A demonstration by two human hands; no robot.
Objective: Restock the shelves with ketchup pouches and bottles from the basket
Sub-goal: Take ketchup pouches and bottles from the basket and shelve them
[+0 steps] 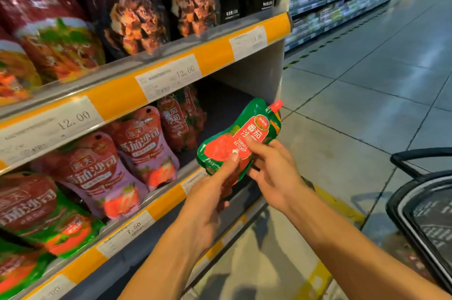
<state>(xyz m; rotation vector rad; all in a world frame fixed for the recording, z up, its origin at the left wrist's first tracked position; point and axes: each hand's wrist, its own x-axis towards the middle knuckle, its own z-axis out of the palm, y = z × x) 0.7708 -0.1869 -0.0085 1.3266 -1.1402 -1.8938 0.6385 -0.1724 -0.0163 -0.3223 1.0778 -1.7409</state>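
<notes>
A green and red soft ketchup pouch with a red cap [238, 139] is held up in the air, just in front of the lower shelf with the orange and white edge [166, 202]. Both hands hold it. The right hand [272, 169] grips its right side with curled fingers. The left hand [208, 199] holds its bottom end, with the thumb pressed flat on the front.

Behind the pouch, the right end of that shelf is a dark open gap. Nothing stands between the pouch and the gap.

To the left of the pouch, on the same shelf, stand rows of ketchup pouches: one dark red row [181, 121], two pink and red rows [146, 148], then green and red ones [49, 221] at the far left.

Above the pouch, the upper shelf [168, 72] holds tall dark bags with food pictures [137, 6].

To the right of the pouch, low down, is a black basket [423, 204]. I cannot tell what is in it.
</notes>
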